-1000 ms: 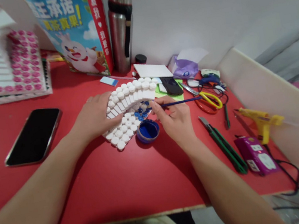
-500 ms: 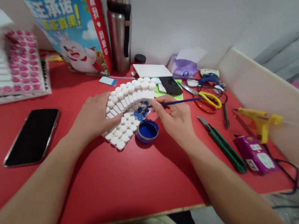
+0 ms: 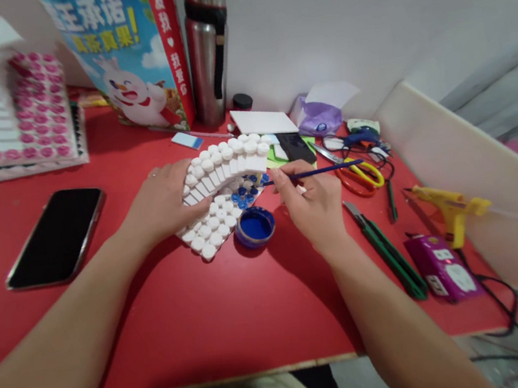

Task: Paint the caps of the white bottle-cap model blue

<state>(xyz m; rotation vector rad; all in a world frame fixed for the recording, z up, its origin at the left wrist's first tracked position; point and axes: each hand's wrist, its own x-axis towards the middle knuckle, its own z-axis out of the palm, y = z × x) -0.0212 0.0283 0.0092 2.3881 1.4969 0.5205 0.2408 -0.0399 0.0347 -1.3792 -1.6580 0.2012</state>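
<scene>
In the middle of the table lies a white craft model [image 3: 217, 221] with a curved row of step-like slats and many round discs. Several discs near its right end are painted blue. My left hand [image 3: 161, 199] grips the model's left side, thumb in front, fingertips partly hidden behind it. Pinched in my right hand [image 3: 316, 208] is a thin dark-blue paintbrush [image 3: 326, 169]. The brush tip is at the blue discs; whether it touches one I cannot tell. A small round pot of blue paint [image 3: 257, 243] stands just in front of the model, between my hands.
A phone [image 3: 56, 236] lies left. Behind stand a pink-and-white model [image 3: 42, 110], a printed box [image 3: 130, 63] and a steel flask [image 3: 206, 64]. Rightward are scissors [image 3: 364, 172], a green utility knife [image 3: 389, 252], a yellow glue gun [image 3: 448, 206] and a purple box [image 3: 442, 266] with a cable.
My right hand has shifted slightly right and turned, and the brush's back end has risen and moved right. My left hand and the model have stayed put.
</scene>
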